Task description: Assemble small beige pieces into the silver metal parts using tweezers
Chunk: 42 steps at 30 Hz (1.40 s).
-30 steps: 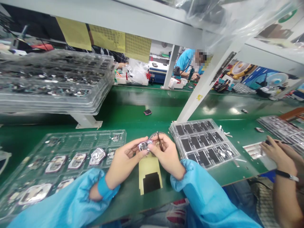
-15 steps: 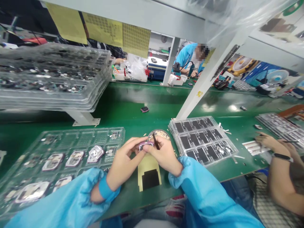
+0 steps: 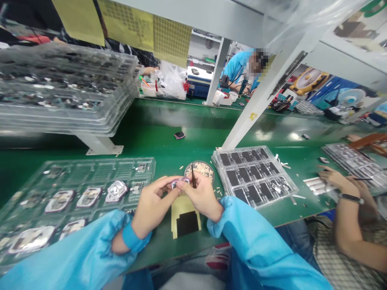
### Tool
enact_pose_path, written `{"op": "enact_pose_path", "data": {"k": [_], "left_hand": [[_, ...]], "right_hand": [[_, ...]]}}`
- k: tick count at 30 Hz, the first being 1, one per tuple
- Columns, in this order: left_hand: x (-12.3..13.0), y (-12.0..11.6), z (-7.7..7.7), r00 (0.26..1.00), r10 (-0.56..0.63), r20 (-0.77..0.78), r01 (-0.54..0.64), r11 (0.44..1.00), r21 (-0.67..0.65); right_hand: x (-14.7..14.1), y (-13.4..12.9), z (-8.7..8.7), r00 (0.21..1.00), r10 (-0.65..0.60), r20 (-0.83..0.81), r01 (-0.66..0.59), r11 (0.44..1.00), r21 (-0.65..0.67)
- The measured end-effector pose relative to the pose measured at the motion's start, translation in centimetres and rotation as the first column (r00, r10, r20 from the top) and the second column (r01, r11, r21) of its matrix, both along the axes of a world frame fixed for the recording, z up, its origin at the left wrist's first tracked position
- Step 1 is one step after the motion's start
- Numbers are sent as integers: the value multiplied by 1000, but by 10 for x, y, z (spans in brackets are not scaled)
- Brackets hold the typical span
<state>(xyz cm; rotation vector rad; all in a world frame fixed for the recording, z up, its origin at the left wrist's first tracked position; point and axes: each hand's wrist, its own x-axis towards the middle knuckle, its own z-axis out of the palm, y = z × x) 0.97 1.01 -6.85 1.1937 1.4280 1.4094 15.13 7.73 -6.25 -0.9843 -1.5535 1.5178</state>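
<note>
gripping the small purple-rimmed watch-like case [image 3: 180, 182] by its left side, the left hand [image 3: 155, 206] meets the right hand [image 3: 202, 196], which pinches its right side and holds thin black tweezers [image 3: 193, 175] (upright), near the round dish of tiny tan pieces [image 3: 203, 164].

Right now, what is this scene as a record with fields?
Left hand: pinches small purple-rimmed part
Right hand: touches the same part, holds dark slender tool
Below hands: yellow sheet, black patch
Left: clear tray of parts
Right: stacked trays of dark panels
Beyond: round dish of small pieces
Far right: co-worker's hands
</note>
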Motion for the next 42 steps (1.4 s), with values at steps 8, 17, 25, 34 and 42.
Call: {"op": "enact_pose_path", "data": {"k": [8,17,25,34,42], "left_hand": [[-5,6,2,952,54,-302,-23,994,106],[-8,6,10,932,69,-356,-27,992,122],[-7,6,8,933,34,-359,-12,998,62],[-9,4,9,908,24,-419,-6,999,46],[-12,7,7,902,-6,-432,11,1000,8]], "right_hand": [[11,4,15,978,-155,140,64,860,506],[19,5,27,985,-147,92,67,811,582],[20,7,13,984,-42,171,-91,714,695],[21,9,4,984,-36,172,-101,688,719],[23,7,6,918,12,396,-292,697,655]]}}
